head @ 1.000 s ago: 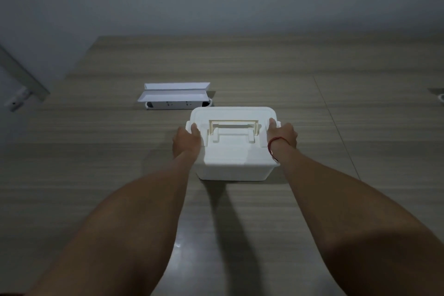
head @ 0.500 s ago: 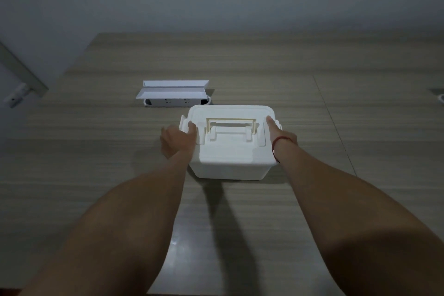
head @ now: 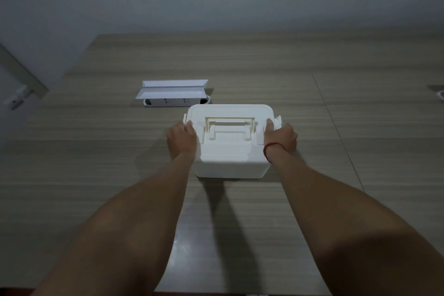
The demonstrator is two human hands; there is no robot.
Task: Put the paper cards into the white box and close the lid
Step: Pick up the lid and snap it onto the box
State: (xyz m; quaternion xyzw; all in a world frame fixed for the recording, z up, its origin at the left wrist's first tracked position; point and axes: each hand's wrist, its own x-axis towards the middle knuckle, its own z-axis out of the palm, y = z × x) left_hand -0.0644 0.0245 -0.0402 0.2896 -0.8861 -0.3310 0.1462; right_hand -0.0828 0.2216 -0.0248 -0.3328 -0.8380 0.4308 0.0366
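Observation:
The white box [head: 230,151] stands in the middle of the wooden table with its lid on and a cream handle lying flat on top. My left hand [head: 181,140] grips the box's left side, thumb on the lid near the left side latch. My right hand [head: 280,137], with a red string around the wrist, grips the right side, thumb on the lid by the right latch, which sticks outward. Folded white paper cards [head: 171,90] lie behind the box to the left, resting on a white power strip.
The white power strip [head: 175,101] sits under the cards at the back left. The table [head: 336,127] has a seam running down its right half. A small white object [head: 440,96] peeks in at the right edge. A grey wall stands behind the table.
Both hands have stayed on the box's sides, shifting slightly at the latches. The side latches now stick outward from the lid. The cards have not moved.

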